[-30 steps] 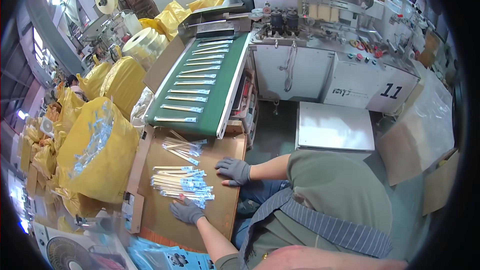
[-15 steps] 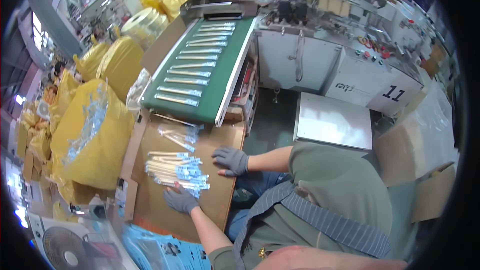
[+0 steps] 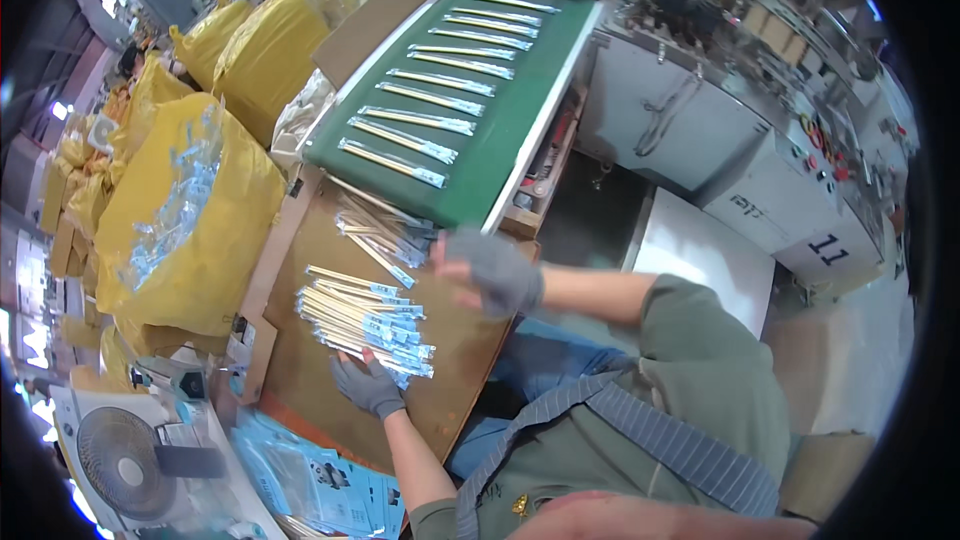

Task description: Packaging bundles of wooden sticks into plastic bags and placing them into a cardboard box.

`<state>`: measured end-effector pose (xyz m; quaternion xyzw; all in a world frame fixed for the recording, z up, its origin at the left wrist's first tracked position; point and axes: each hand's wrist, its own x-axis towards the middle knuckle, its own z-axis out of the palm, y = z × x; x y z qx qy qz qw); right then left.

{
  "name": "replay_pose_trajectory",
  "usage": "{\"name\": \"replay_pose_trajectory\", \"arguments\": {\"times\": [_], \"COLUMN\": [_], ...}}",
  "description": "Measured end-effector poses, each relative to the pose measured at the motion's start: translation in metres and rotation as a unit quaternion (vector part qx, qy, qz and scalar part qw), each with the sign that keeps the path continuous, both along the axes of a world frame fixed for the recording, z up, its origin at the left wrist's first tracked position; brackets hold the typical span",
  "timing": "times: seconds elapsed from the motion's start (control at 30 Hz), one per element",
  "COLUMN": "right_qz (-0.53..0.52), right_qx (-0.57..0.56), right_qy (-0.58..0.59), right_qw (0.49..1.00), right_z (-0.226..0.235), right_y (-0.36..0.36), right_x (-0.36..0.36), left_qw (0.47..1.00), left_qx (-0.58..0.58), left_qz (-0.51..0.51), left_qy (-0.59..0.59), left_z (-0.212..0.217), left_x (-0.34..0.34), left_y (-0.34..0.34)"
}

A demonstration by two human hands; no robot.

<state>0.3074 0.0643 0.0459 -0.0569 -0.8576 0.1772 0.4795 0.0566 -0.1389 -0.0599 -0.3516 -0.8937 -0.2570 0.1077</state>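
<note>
A pile of wrapped chopsticks (image 3: 350, 315), pale sticks in clear and blue sleeves, lies on the brown tabletop (image 3: 440, 380). At its near edge rests my left hand (image 3: 368, 383), in a grey glove with bare fingertips. Its fingers are apart and touch the lowest sticks without gripping them. My right hand (image 3: 490, 270), gloved the same way, hovers right of a smaller heap of wrapped chopsticks (image 3: 372, 230), just below the belt's end. Motion blurs it, but its fingers look spread and nothing shows in them.
A green conveyor belt (image 3: 400, 165) carries a column of wrapped chopsticks beyond the table. Yellow sacks (image 3: 255, 65) stand to the left, one with wrappers (image 3: 175, 205) on it. A fan (image 3: 125, 465) and blue printed bags (image 3: 310, 475) are at lower left; machine cabinets (image 3: 650, 105) at right.
My right hand has lifted from the table and moved away toward the belt's end. My left hand stays at the pile's near edge. The view has shifted, and chopsticks on the belt have moved.
</note>
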Motion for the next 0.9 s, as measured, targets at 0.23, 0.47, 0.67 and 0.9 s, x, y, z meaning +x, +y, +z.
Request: {"name": "replay_pose_trajectory", "arguments": {"times": [0.23,0.47,0.67,0.9], "right_qz": [-0.491,-0.581,-0.205,-0.042], "right_qx": [-0.120,-0.186,-0.129,-0.021], "right_qy": [-0.132,-0.303,-0.337,-0.414], "right_qw": [0.853,0.732,0.910,0.909], "right_z": [0.015,0.019,0.026,0.030], "right_y": [0.309,0.404,0.283,0.074], "right_x": [0.024,0.085,-0.031,-0.123], "left_qw": [0.997,0.997,0.997,0.996], "left_qx": [-0.010,0.002,0.000,0.018], "left_qz": [-0.066,-0.080,-0.080,-0.057], "left_qy": [0.033,0.017,0.020,0.062], "left_z": [0.011,0.014,0.002,0.003], "left_x": [0.007,0.006,-0.002,-0.003], "left_y": [0.023,0.026,0.016,0.021]}}
